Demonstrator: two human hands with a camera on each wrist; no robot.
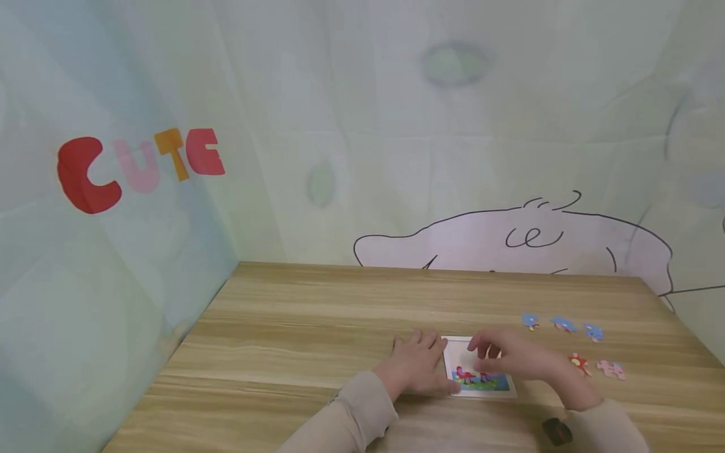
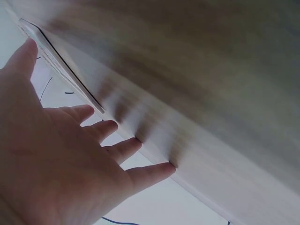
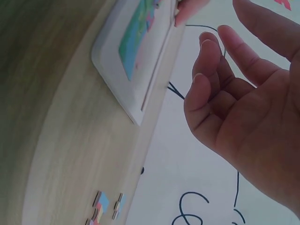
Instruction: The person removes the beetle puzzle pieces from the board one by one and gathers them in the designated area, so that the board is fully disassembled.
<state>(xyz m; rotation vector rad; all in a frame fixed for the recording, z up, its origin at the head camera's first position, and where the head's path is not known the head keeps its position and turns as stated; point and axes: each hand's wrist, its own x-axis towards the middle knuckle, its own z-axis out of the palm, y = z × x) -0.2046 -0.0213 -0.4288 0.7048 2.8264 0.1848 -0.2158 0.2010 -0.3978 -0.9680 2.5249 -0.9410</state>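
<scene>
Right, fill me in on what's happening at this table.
A person is working at a small white puzzle board; a colourful picture covers its near part. The left hand rests along its left edge, while the right hand hovers above, fingers partly curled, holding nothing visible. Five loose puzzle pieces lie to the right on the table.

A wood-grained bench (image 1: 311,308) stands before a pale backdrop (image 1: 272,75). At left, red, pink and orange letters (image 1: 150,168) spell CUTE; beyond the far edge shows a black-outlined cartoon figure (image 1: 470,242).
</scene>
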